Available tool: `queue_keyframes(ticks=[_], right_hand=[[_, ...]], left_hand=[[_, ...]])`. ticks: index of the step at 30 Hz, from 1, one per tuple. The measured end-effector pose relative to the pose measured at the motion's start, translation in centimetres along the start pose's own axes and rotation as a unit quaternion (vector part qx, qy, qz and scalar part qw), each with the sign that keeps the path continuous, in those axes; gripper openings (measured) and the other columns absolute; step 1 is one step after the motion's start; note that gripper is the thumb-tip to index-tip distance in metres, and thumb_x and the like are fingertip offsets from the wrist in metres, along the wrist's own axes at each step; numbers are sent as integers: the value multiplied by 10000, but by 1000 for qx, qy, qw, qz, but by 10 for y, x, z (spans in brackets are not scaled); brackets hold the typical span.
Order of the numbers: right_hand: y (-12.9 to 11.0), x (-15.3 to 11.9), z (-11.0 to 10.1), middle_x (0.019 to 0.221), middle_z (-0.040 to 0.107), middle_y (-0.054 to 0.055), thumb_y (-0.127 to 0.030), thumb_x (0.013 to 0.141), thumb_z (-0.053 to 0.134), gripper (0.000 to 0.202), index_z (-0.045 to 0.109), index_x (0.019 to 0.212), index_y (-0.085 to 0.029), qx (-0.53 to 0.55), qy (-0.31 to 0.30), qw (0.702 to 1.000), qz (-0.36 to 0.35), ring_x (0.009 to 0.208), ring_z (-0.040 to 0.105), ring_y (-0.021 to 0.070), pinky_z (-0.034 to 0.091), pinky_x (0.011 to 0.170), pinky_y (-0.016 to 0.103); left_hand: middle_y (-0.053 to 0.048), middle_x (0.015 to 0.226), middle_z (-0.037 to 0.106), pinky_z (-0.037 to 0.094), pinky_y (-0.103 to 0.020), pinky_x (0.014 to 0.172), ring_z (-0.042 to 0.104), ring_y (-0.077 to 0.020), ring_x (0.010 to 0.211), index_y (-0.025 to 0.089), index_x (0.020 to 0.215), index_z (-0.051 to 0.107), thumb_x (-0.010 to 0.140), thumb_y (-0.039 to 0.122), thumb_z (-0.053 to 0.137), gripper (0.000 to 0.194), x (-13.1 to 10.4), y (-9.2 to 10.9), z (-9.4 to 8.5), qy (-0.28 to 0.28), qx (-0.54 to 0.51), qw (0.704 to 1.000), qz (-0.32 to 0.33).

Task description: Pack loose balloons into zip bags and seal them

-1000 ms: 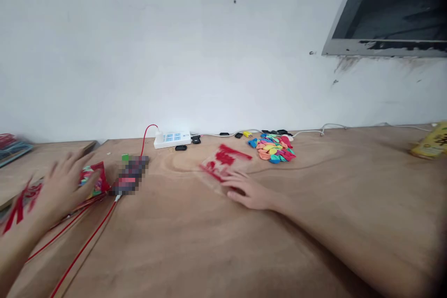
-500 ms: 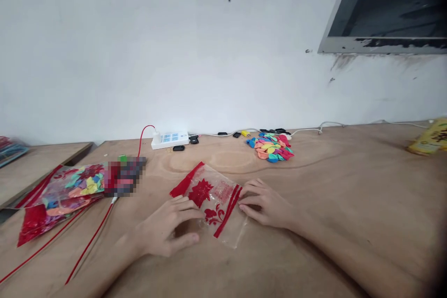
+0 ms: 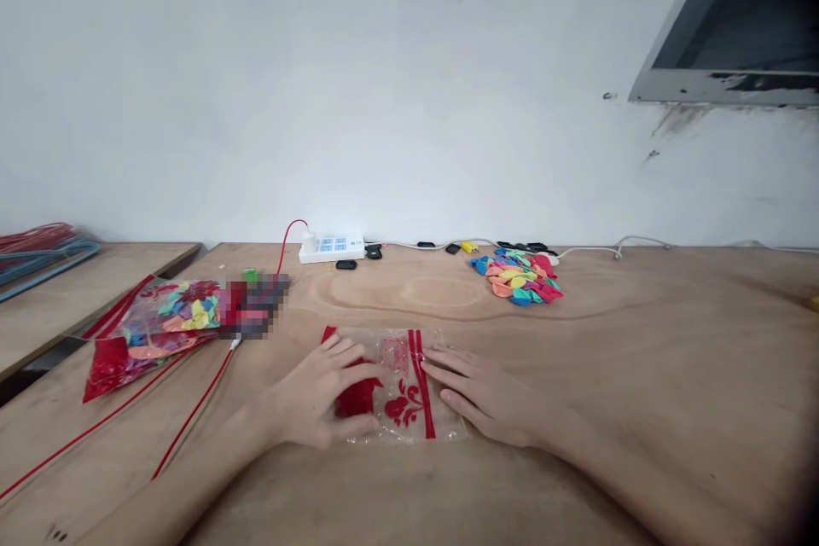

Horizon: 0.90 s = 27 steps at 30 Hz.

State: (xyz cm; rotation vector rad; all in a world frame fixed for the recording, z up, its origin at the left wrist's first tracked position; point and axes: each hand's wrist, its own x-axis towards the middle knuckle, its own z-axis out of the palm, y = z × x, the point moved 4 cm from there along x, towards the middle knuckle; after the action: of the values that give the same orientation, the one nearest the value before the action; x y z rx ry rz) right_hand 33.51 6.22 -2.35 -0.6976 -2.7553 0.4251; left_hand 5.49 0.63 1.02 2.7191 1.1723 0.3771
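A clear plastic bag (image 3: pixel 403 397) with red flower prints and red stripes lies flat on the wooden table in front of me. Over its left part rests my left hand (image 3: pixel 329 392), fingers spread and covering some of the red print. My right hand (image 3: pixel 483 388) lies on the bag's right end beside the double red stripe, its fingers stretched out. Neither hand grips the bag. Beyond the right hand sits a loose pile of colourful balloons (image 3: pixel 519 277).
Other printed bags with balloons (image 3: pixel 153 333) lie at the left, beside a blurred-out device (image 3: pixel 256 307) with a red cable (image 3: pixel 198 405). A white power strip (image 3: pixel 331 249) and small black items (image 3: pixel 346 264) line the wall. Bundled cords (image 3: pixel 51 252) sit far left.
The bag has turned from slanted to nearly square with me. My left hand has moved further over its left part, and my right hand now lies flatter on its right end.
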Motion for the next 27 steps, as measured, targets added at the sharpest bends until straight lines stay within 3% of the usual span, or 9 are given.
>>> queue_keyframes(ticks=[2,4,8,12,15,18,21,24,27], right_hand=[[0,1,0,1657,481,54,-339,1101,499,481,522,1582,-322,10,5,1000,-19,1553,416,281,365,1291,538],[-1,3,-1,1578,576,69,-300,1085,531,420,628,1493,-314,22,20,999,-43,1477,518,268,394,1275,526],[-6,7,0,1279,757,83,-234,1026,619,289,777,1262,-282,68,77,990,-95,1223,698,238,527,1162,465],[-7,8,3,1131,793,81,-207,987,666,218,806,1145,-258,82,123,980,-135,1085,751,225,574,1098,431],[-4,7,5,1072,791,82,-225,995,659,173,817,1062,-246,82,136,979,-126,1036,760,218,609,1038,395],[-2,5,5,1214,765,103,-258,1027,617,232,801,1168,-245,69,98,989,-85,1128,736,226,615,1019,375],[-10,7,-1,1474,658,115,-287,1056,572,401,662,1447,-271,38,19,997,-70,1389,605,262,502,1190,456],[-24,16,-9,1620,526,111,-309,1073,540,553,460,1620,-289,14,-42,995,-87,1538,442,267,342,1299,516],[-35,39,-9,1691,415,125,-330,1057,560,667,335,1681,-264,1,-56,990,-127,1586,356,283,288,1318,523]], left_hand=[[-155,1666,415,312,-654,1227,406,-437,1506,310,1637,404,905,745,673,893,-3,-10,4,16,15,1000,-18],[-192,1742,265,255,-682,1251,266,-465,1585,269,1702,256,880,810,652,1060,-6,-23,16,5,12,999,-36],[-195,1763,205,215,-665,1281,208,-455,1611,268,1720,190,860,856,631,1131,-9,-37,36,-11,-2,999,-37],[-178,1773,174,212,-660,1287,186,-454,1617,285,1722,182,845,855,654,1148,-10,-40,41,5,-10,999,-36],[-174,1774,166,231,-671,1278,189,-469,1612,299,1721,188,829,849,679,1158,-10,-41,41,14,-16,999,-40],[-178,1771,177,240,-678,1274,194,-473,1609,295,1721,189,833,846,678,1154,-10,-41,41,14,-16,999,-40],[-183,1764,205,249,-681,1270,208,-474,1606,283,1721,193,842,833,679,1145,-11,-40,40,18,-22,999,-36],[-187,1765,200,248,-683,1272,198,-470,1609,272,1722,186,845,831,678,1151,-10,-38,38,14,-23,999,-39],[-192,1757,230,251,-679,1275,219,-468,1605,259,1721,187,846,829,678,1154,-9,-36,34,17,-28,999,-33]])
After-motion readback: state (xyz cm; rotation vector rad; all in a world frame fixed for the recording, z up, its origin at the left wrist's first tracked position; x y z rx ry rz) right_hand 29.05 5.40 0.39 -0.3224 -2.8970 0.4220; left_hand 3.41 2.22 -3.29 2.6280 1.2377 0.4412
